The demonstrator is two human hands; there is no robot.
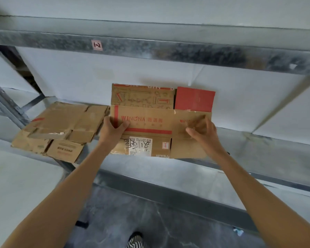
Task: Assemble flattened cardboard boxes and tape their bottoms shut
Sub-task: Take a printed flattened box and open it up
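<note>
Metal shelf (249, 144) w/ white panel (79, 77) at the back. Upper beam (186, 52) crosses overhead and carries 1 small label (97, 45) reading "1-2". On the deck's left side lies a stack of flat boxes (61, 129), plain brown and creased. At least 3 layers show; exact no. can't be told.

Just right of the stack, 1 flat box (147, 119) w/ red WINONA print is held up over the deck in front of the panel. It has a red flap at top right and a white sticker w/ scribble low down.

2 hands are on it:
- L hand (113, 129) grips the left edge, thumb across the front.
- R hand (202, 133) has its fingers curled onto the right panel, holding it.

Nothing sits btwn box and camera but the 2 forearms.

Below is dark floor (132, 212), w/ 1 striped shoe (135, 243) and 1 pale scrap (238, 231).
</note>
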